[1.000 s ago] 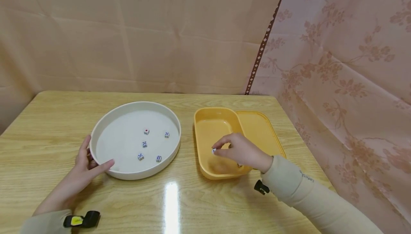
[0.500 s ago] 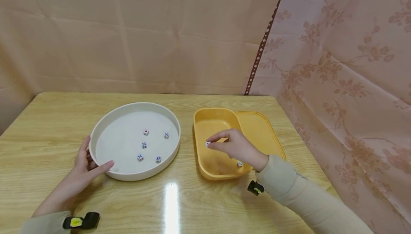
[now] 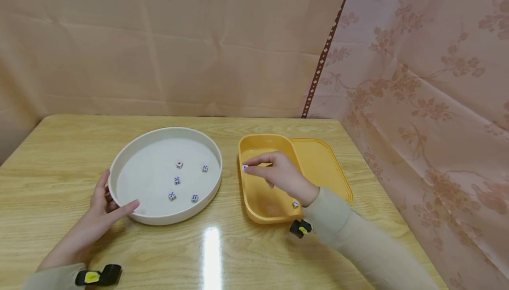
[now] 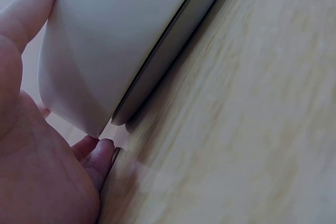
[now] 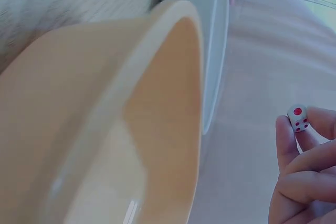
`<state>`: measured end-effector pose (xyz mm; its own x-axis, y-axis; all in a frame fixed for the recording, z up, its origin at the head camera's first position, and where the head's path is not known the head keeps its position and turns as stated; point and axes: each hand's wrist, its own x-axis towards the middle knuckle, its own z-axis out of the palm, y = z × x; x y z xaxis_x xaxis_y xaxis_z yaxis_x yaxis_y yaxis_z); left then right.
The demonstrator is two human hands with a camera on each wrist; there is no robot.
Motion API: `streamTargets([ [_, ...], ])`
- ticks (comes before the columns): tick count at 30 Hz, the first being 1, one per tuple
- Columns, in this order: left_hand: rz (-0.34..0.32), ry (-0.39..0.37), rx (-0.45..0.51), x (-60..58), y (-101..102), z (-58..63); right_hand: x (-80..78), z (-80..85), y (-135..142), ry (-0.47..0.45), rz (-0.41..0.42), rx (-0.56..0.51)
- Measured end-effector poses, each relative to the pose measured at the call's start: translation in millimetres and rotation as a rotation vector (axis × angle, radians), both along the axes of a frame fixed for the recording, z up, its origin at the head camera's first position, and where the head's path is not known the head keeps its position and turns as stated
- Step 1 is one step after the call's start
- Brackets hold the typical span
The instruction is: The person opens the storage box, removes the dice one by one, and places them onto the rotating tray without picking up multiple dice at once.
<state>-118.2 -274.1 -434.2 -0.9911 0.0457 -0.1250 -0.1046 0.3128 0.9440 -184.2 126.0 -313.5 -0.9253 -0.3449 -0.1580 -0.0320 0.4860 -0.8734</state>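
My right hand [image 3: 284,174] pinches a white die [image 5: 298,117] between thumb and fingertips, above the left side of a yellow plastic container [image 3: 248,199]. Red pips show on that die in the right wrist view. Another die [image 3: 295,204] lies in the container's near right corner. On the left stands a round white tray [image 3: 139,166] holding several dice, among them one with a red pip [image 3: 180,165] on top. My left hand [image 3: 101,210] grips the tray's near left side, thumb over the rim and fingers against the outer wall [image 4: 115,30].
A flat yellow lid [image 3: 320,166] lies right of the container, partly behind it. Everything stands on a wooden table [image 3: 159,254]. Beige cloth [image 3: 179,51] hangs behind the table, and a flowered pink cloth [image 3: 429,104] hangs along the right.
My right hand has moved left and away from me with the pinched die, toward the container's left rim. The die in the container's corner has come into fuller view. My left hand keeps its grip.
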Motion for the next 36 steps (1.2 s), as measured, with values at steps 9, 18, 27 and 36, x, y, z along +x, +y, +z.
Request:
streamTargets([
  [9, 0.0, -0.017, -0.009, -0.9, 1, 2.6, -1.8, 0.1, -14, -0.034, 0.006, -0.067],
  [18, -0.003, -0.04, -0.076, -0.8, 2, 7.8, 0.1, 3.1, -29, -0.08, -0.003, -0.115],
  [27, -0.025, -0.081, -0.091, -0.7, -1, 9.1, 0.9, 6.7, -48, -0.076, 0.031, -0.174],
  [36, -0.031, -0.067, -0.087, -2.2, -1, 8.6, 1.7, 5.7, -66, -0.1, 0.06, -0.221],
])
